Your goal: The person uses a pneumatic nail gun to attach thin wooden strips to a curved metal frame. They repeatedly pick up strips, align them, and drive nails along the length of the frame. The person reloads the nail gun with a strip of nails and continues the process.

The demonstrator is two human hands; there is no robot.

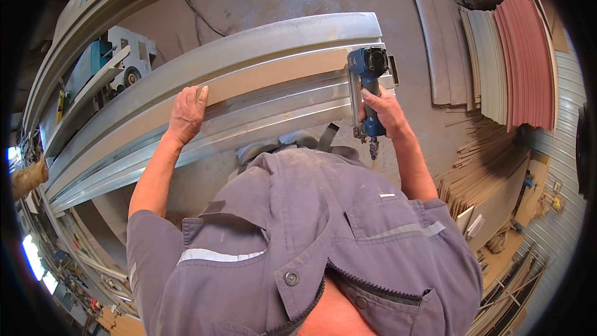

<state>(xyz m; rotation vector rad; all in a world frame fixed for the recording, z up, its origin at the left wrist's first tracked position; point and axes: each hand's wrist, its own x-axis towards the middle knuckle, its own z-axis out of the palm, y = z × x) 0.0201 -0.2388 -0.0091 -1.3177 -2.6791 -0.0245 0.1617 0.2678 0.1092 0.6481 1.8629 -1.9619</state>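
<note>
My right hand (383,109) is closed around the grip of a blue pneumatic nailer (370,88), whose air fitting points back towards me. The nailer's head is over the right end of a long brown fibreboard strip (280,71). That strip lies lengthwise among long metal profiles (298,32). My left hand (187,114) rests on the strip further left, fingers curled over its far edge. Whether the nailer's nose touches the strip cannot be told. A dark strap lies near my waist.
Stacked thin sheets with reddish edges (524,63) stand at the right, above a pile of thin offcut strips (485,163). A white machine (133,56) and more long profiles are at the left. A dark cable (200,16) runs over the floor beyond the metal profiles.
</note>
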